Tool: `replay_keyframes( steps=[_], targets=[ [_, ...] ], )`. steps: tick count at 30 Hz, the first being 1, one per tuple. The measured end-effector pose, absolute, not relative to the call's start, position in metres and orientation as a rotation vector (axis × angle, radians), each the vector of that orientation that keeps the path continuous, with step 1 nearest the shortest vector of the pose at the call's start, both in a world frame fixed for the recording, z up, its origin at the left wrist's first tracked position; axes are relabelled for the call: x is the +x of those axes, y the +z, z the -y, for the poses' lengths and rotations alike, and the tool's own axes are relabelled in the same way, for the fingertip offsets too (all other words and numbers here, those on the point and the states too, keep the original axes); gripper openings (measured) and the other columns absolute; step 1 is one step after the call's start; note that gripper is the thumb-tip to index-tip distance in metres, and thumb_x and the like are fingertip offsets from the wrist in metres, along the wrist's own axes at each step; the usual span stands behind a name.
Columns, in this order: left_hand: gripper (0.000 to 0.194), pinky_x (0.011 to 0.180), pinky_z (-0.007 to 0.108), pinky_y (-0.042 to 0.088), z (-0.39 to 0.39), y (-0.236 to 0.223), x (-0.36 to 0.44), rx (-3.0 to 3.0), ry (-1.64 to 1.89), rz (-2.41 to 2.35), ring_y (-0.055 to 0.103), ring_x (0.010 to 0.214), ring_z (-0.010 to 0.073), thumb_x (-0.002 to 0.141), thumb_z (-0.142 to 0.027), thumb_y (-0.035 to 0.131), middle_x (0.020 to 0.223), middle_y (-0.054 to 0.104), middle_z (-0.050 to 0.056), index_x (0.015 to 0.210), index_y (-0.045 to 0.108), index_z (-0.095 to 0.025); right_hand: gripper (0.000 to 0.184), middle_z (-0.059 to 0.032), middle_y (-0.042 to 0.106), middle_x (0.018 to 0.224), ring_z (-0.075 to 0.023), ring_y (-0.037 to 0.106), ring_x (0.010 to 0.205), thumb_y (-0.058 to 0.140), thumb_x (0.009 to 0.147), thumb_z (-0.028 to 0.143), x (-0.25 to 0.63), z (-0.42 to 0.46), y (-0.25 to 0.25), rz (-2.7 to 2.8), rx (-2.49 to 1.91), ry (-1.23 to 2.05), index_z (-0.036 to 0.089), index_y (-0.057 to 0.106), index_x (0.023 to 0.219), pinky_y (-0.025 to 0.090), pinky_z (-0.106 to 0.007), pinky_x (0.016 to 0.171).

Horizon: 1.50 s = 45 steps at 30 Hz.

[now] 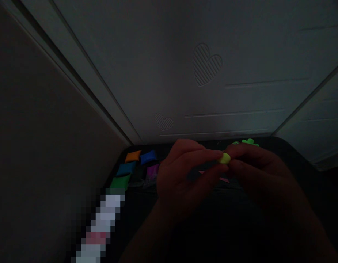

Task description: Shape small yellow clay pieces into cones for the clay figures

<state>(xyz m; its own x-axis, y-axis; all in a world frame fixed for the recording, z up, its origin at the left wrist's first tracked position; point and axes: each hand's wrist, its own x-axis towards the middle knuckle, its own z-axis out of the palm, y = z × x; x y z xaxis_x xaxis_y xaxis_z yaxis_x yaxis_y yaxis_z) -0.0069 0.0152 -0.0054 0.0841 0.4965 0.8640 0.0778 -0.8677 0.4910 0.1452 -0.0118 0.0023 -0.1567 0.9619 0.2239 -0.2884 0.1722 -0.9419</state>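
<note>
A small yellow ball of modelling clay (pixel 225 158) is pinched between the fingertips of both hands, above a dark table. My left hand (pixel 185 171) grips its left side with the thumb and index finger. From the right, my right hand (pixel 253 168) closes its thumb and fingers on the same ball. Below the hands lies a flat pink piece (pixel 224 179), partly covered by the left fingers. Behind the right hand a bright green flower-shaped piece (pixel 250 142) shows only in part.
Small packets lie at the table's left: orange (pixel 133 156), blue (pixel 148 157), teal (pixel 126 168), green (pixel 120 182) and purple (pixel 152 170). A pixelated pale strip (pixel 105 219) runs along the left edge. Behind the dark table (pixel 212 219) stands a white panel (pixel 147 73) with embossed hearts.
</note>
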Motion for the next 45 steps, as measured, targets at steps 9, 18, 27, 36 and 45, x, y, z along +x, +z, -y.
replay_keyframes(
  steps=[9, 18, 27, 36, 45],
  targets=[
    [0.020, 0.065, 0.025, 0.049, -0.0157, -0.0062, -0.0057, 2.036, 1.858, -0.609, 0.057, 0.075, 0.0114, 0.073, -0.015, 0.071, 0.080, 0.063, 0.001, 0.092, 0.070, -0.023, 0.014, 0.0076, 0.070, 0.078, -0.0029, 0.063, 0.070, 0.069, 0.078, 0.019, 0.1454, 0.0116, 0.0006, 1.208, -0.747, 1.354, 0.031, 0.071, 0.085, 0.050, -0.008, 0.066],
    [0.017, 0.067, 0.026, 0.048, -0.0150, -0.0088, -0.0023, 1.910, 1.848, -0.590, 0.057, 0.075, 0.0118, 0.075, -0.016, 0.070, 0.078, 0.064, 0.001, 0.091, 0.068, -0.022, 0.019, 0.0064, 0.065, 0.075, -0.0047, 0.060, 0.070, 0.070, 0.076, 0.014, 0.1427, 0.0128, 0.0018, 1.293, -0.827, 1.172, 0.030, 0.070, 0.084, 0.050, -0.011, 0.065],
    [0.023, 0.062, 0.024, 0.049, -0.0142, -0.0070, -0.0032, 1.880, 1.800, -0.578, 0.059, 0.074, 0.0115, 0.074, -0.016, 0.071, 0.081, 0.064, 0.000, 0.094, 0.072, -0.027, 0.015, 0.0059, 0.068, 0.076, -0.0066, 0.063, 0.070, 0.069, 0.077, 0.016, 0.1443, 0.0130, 0.0006, 1.284, -0.823, 1.176, 0.030, 0.069, 0.083, 0.053, -0.014, 0.065],
    [0.023, 0.063, 0.027, 0.050, -0.0122, -0.0085, -0.0029, 1.943, 1.868, -0.679, 0.058, 0.073, 0.0123, 0.074, -0.017, 0.070, 0.081, 0.064, 0.000, 0.094, 0.071, -0.028, 0.007, 0.0031, 0.068, 0.074, -0.0108, 0.065, 0.068, 0.069, 0.077, 0.022, 0.1425, 0.0116, -0.0010, 1.312, -0.860, 1.130, 0.026, 0.069, 0.082, 0.055, -0.021, 0.063],
    [0.021, 0.065, 0.026, 0.049, -0.0106, -0.0063, -0.0014, 1.917, 1.824, -0.663, 0.059, 0.076, 0.0122, 0.077, -0.016, 0.068, 0.082, 0.067, 0.002, 0.096, 0.071, -0.024, 0.018, 0.0060, 0.068, 0.076, -0.0087, 0.063, 0.071, 0.067, 0.078, 0.015, 0.1418, 0.0100, -0.0022, 1.362, -0.832, 1.025, 0.031, 0.070, 0.086, 0.052, -0.020, 0.067]
  ],
)
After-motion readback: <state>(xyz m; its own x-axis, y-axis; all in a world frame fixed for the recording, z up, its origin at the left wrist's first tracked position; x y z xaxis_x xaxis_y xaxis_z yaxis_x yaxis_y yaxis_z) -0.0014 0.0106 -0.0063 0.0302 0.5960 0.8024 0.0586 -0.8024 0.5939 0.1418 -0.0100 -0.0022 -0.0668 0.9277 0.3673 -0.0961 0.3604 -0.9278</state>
